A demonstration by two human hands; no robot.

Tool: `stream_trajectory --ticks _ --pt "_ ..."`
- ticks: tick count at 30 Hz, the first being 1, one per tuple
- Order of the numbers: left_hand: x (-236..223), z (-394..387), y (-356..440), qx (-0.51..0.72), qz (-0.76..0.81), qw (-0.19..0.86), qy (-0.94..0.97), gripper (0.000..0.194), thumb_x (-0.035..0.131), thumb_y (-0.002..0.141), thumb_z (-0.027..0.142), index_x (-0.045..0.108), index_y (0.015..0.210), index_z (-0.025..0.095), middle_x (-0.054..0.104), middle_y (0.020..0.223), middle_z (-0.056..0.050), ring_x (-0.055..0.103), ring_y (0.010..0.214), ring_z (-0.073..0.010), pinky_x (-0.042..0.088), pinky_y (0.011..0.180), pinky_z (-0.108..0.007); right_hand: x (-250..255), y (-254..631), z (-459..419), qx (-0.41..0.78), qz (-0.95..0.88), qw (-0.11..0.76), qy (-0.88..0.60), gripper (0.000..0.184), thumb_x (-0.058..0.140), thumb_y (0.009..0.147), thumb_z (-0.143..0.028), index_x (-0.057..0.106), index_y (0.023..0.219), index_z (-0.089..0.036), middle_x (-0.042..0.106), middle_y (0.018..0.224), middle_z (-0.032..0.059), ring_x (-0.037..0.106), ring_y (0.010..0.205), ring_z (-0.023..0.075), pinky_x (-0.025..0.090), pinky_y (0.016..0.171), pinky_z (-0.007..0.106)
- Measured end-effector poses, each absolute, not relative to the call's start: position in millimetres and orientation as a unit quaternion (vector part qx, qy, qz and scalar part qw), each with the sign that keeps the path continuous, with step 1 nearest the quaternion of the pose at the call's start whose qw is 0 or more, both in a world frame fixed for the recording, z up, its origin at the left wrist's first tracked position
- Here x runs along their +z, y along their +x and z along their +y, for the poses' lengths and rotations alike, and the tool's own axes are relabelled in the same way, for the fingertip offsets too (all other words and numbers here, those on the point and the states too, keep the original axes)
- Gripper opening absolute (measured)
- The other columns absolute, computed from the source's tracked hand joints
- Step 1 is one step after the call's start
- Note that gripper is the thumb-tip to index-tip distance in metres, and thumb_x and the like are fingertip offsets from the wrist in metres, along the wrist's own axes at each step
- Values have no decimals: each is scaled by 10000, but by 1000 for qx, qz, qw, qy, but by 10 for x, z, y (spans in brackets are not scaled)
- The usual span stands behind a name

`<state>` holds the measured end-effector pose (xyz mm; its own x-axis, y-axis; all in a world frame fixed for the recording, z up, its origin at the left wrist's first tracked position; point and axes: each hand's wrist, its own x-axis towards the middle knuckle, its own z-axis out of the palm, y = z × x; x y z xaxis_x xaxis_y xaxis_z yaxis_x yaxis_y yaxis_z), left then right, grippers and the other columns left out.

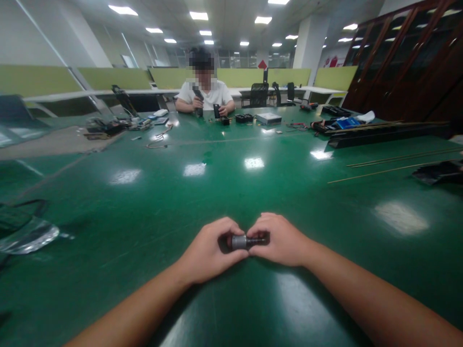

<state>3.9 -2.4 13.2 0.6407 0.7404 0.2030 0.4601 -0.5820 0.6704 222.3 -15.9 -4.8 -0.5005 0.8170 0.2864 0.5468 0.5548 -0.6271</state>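
Observation:
Both hands meet low in the middle of the view, just over the green tabletop (224, 193). Between them lies a small dark cylinder with a grey band (239, 242), its long side running left to right. My left hand (206, 250) curls around the thicker grey end, thumb below and fingers above. Around the thinner black end (257, 241) close the fingers and thumb of my right hand (284, 241). The two thumb tips nearly touch. Parts of the cylinder are hidden by my fingers, and its exact kind cannot be made out.
Across the table a person in a white shirt (206, 94) holds dark objects. A silver box (268, 118) is near them. Long black rails (383, 134) and thin rods (394, 158) lie right. A clear plastic bag (29, 236) is at left.

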Motion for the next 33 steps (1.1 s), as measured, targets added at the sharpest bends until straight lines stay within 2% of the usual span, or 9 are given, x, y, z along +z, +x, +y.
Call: stream_trajectory --ticks 4,10,16,33 --pt "121 -20 39 239 352 319 847 106 642 876 266 666 916 172 656 869 -33 611 785 -166 464 724 -277 -33 2265 -169 246 -834 284 -404 211 798 708 -222 716 900 -196 712 815 0 609 780 159 407 856 323" --pt "117 -9 52 227 357 319 848 119 705 807 242 667 890 166 643 835 -21 605 756 -162 459 690 -267 -52 2266 -171 260 -827 287 -408 216 776 701 -181 674 890 -199 690 797 -20 607 752 146 411 858 321" --pt "124 -29 59 210 388 314 841 167 731 767 247 675 901 166 649 811 -12 609 728 -160 457 671 -262 -58 2265 -172 254 -832 281 -405 190 758 721 -177 657 879 -206 676 800 -32 603 764 139 378 944 351" --pt "143 -33 86 213 397 278 848 138 747 744 233 660 825 164 633 777 -5 599 714 -157 431 652 -251 -39 2252 -170 239 -835 284 -407 88 728 761 -161 690 836 -186 671 769 2 566 773 161 394 779 297"
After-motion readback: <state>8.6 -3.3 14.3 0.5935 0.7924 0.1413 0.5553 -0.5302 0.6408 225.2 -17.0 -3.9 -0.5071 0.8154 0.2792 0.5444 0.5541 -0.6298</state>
